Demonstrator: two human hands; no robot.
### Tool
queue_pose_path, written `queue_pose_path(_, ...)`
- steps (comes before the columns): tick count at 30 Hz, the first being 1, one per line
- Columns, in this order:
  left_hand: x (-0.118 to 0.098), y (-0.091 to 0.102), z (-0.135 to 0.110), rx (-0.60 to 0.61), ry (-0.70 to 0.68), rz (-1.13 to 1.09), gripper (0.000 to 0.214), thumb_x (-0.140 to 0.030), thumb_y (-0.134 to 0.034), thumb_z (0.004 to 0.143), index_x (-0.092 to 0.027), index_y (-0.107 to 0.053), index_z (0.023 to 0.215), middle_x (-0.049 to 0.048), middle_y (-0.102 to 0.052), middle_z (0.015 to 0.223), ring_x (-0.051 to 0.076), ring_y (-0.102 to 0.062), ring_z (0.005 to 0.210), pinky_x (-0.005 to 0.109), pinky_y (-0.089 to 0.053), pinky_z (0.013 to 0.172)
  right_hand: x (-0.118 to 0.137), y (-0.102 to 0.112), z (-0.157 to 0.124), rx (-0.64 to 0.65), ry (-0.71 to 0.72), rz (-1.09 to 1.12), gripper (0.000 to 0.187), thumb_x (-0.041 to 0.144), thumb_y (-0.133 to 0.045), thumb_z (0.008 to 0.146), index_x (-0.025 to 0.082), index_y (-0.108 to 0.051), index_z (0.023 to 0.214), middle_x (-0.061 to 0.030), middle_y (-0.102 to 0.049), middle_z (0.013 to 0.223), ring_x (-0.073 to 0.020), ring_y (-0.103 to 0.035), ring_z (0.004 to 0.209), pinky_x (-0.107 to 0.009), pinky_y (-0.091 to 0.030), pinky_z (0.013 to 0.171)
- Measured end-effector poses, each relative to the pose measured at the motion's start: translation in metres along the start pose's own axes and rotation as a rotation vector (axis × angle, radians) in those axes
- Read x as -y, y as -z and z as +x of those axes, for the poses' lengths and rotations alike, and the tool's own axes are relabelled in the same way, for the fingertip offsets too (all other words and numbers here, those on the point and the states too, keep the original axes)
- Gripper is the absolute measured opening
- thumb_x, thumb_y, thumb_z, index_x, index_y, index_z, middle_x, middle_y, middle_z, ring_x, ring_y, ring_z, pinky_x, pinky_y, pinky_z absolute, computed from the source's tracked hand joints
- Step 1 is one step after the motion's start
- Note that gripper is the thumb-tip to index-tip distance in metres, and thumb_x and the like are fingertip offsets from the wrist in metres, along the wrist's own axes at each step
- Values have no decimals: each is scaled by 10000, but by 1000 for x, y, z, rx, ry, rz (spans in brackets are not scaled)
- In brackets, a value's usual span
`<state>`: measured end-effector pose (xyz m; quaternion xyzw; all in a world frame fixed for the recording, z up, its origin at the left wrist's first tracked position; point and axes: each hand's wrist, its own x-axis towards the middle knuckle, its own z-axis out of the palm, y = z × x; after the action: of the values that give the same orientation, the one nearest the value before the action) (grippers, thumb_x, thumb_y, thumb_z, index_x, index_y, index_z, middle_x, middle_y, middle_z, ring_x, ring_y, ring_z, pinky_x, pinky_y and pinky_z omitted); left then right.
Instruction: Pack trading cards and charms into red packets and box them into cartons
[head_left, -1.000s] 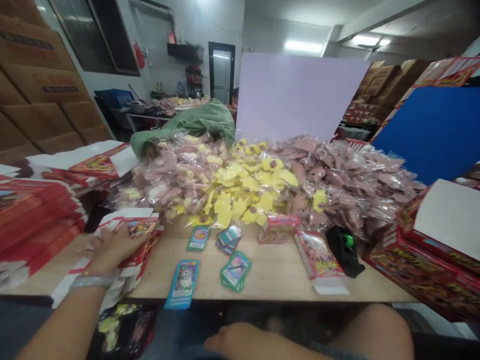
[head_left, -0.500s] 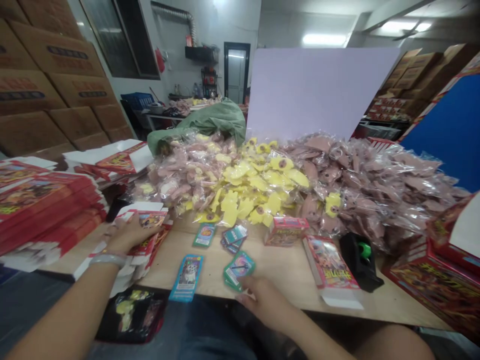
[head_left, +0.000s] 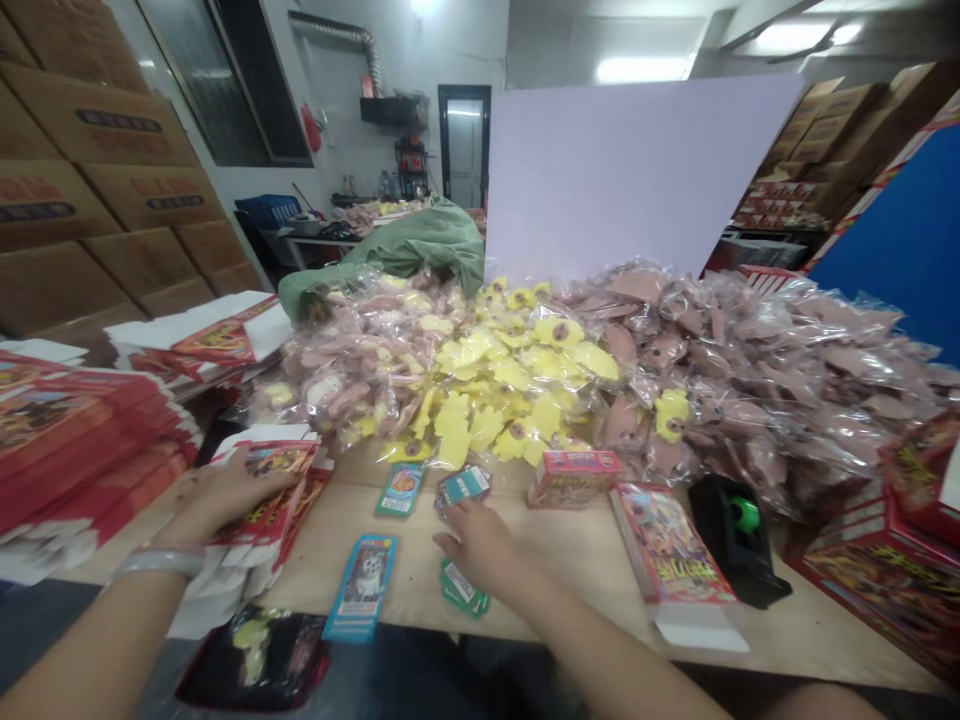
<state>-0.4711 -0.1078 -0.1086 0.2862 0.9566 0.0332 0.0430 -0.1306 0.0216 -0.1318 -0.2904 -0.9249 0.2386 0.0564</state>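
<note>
Hands apart. Left hand (head_left: 225, 495) lies flat on the flattened red cartons (head_left: 296, 490), apparently steadying them; right hand (head_left: 476, 545) sits at a teal card pack (head_left: 463, 486), grip unclear, a blue card (head_left: 360, 587) just left. Farther along the wooden table (head_left: 570, 560), a heap of bagged pink and yellow toys (head_left: 510, 400) walls off the far edge.

A heap of plastic-wrapped packets (head_left: 480, 390) is piled on the far part of a table (head_left: 570, 570), with a sack (head_left: 420, 245) laid over its far left side and a board (head_left: 637, 170) propped behind it. At the table's left end, stacked flattened cartons (head_left: 90, 440) are placed, and cards (head_left: 360, 585) are scattered along the middle. To the right of the cards, a small box (head_left: 574, 478), a carton (head_left: 671, 545) and a tape dispenser (head_left: 739, 540) are set in a row against the heap. Cardboard boxes (head_left: 97, 190) are stacked along the left wall.
</note>
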Motion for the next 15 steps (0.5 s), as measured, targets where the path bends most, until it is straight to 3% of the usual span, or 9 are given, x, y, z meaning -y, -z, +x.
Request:
queue_pose_path(5, -6, 16, -11, 22, 29, 26, 920, -728, -446, 617, -153, -296, 1319, 178, -572, 1095, 385, -542, 977, 432, -392, 801, -9, -9, -13, -14, -2, -13, 319, 259, -500, 805, 191, -581, 1106, -81, -607, 1062, -228, -528, 972, -325, -405, 835)
queue_pose_path(11, -8, 17, -19, -24, 44, 44, 1030, -749, -488, 558, -136, -256, 1353, 281, -466, 1203, 458, -462, 1078, 493, -364, 831, -11, -26, -23, -52, -25, -93, 387, 231, -453, 832, 154, -528, 1204, -114, -541, 1203, -275, -458, 1073, -390, -348, 909)
queue_pose_path(15, -21, 9, -40, -44, -25, 39, 995, -655, -552, 607, -59, -262, 1349, 349, -310, 1313, 524, -286, 1200, 599, -267, 890, -3, -21, -19, -46, -19, -195, 369, 264, -415, 858, 151, -534, 1189, -112, -555, 1186, -268, -484, 1040, -374, -378, 858)
